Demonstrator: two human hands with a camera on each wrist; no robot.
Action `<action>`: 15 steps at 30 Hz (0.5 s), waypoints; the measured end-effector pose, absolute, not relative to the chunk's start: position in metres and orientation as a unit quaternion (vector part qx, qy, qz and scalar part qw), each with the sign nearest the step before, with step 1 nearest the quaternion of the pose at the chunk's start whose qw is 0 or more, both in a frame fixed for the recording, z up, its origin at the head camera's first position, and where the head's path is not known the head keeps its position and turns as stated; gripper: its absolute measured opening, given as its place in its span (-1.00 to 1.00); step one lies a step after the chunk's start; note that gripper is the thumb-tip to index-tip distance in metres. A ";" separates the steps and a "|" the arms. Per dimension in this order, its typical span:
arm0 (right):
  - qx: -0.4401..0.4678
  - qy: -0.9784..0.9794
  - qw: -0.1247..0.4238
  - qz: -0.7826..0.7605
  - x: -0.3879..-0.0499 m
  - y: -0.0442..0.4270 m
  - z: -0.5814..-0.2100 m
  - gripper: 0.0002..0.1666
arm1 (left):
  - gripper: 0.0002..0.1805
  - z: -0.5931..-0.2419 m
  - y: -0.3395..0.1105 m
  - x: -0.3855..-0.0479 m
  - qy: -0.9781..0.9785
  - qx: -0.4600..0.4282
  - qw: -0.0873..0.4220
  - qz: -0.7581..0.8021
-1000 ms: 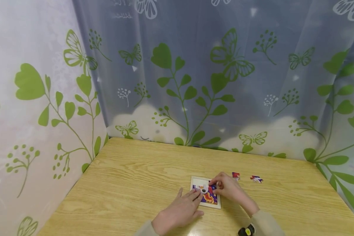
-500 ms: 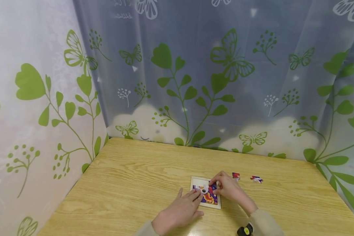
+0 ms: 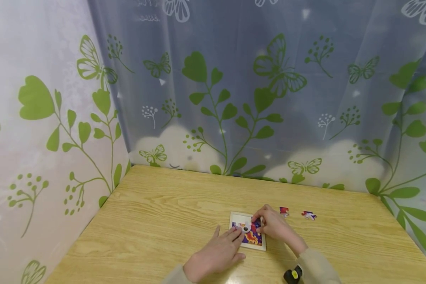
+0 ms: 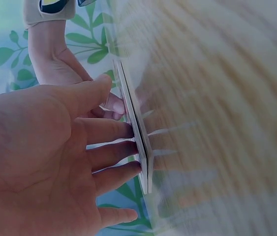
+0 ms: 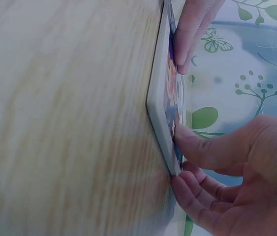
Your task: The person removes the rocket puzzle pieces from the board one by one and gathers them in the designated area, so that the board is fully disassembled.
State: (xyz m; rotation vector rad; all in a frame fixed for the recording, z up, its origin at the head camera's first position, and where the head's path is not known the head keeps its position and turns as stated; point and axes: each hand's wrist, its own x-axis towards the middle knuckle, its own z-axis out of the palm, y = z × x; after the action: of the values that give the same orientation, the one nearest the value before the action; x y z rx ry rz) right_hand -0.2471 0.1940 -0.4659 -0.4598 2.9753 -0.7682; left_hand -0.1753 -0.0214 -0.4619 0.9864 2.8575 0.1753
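Fingers [image 4: 111, 156] of the left hand [image 3: 218, 252] lie straight on the puzzle tray [image 3: 238, 218], flat on the table [image 3: 156, 221]; the right hand [image 3: 275, 225], curled, grips its right side, the right wrist view alone revealing a fingertip against the rim; only the head view shows two loose pieces [image 3: 283, 211] further right.

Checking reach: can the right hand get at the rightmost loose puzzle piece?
Likely yes: the rightmost puzzle piece lies uncovered near the right hand, which must first leave the puzzle tray.
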 end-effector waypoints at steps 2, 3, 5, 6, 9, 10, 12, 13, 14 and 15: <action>-0.147 0.958 0.020 -0.247 -0.248 0.193 -0.466 -0.72 | -0.30 -0.462 -0.021 -0.176 0.942 0.325 0.058 0.058; -0.146 0.957 0.023 -0.248 -0.248 0.193 -0.466 -0.72 | -0.30 -0.462 -0.021 -0.175 0.942 0.325 0.058 0.057; -0.151 0.956 0.024 -0.250 -0.248 0.192 -0.466 -0.71 | -0.30 -0.462 -0.021 -0.175 0.942 0.325 0.057 0.056; -0.154 0.956 0.026 -0.250 -0.249 0.192 -0.466 -0.70 | -0.30 -0.462 -0.021 -0.175 0.942 0.325 0.057 0.056; -0.163 0.954 0.025 -0.252 -0.250 0.191 -0.466 -0.68 | -0.30 -0.462 -0.021 -0.175 0.943 0.324 0.056 0.055; -0.164 0.954 0.024 -0.251 -0.250 0.191 -0.466 -0.68 | -0.30 -0.462 -0.021 -0.175 0.943 0.324 0.055 0.054; -0.158 0.955 0.022 -0.248 -0.249 0.191 -0.465 -0.70 | -0.30 -0.462 -0.021 -0.175 0.943 0.324 0.053 0.054; -0.154 0.957 0.021 -0.246 -0.249 0.191 -0.465 -0.72 | -0.30 -0.462 -0.021 -0.175 0.943 0.325 0.053 0.053; -0.150 0.958 0.021 -0.243 -0.249 0.191 -0.464 -0.72 | -0.30 -0.462 -0.021 -0.175 0.943 0.325 0.052 0.053; -0.148 0.959 0.021 -0.240 -0.248 0.192 -0.463 -0.73 | -0.30 -0.462 -0.021 -0.175 0.943 0.325 0.052 0.053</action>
State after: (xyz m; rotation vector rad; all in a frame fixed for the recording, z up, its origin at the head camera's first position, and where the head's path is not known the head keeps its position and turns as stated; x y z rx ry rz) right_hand -0.2480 0.1916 -0.4634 -0.4588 2.9749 -0.7436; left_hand -0.1753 -0.0215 -0.4619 0.9890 2.8669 0.1612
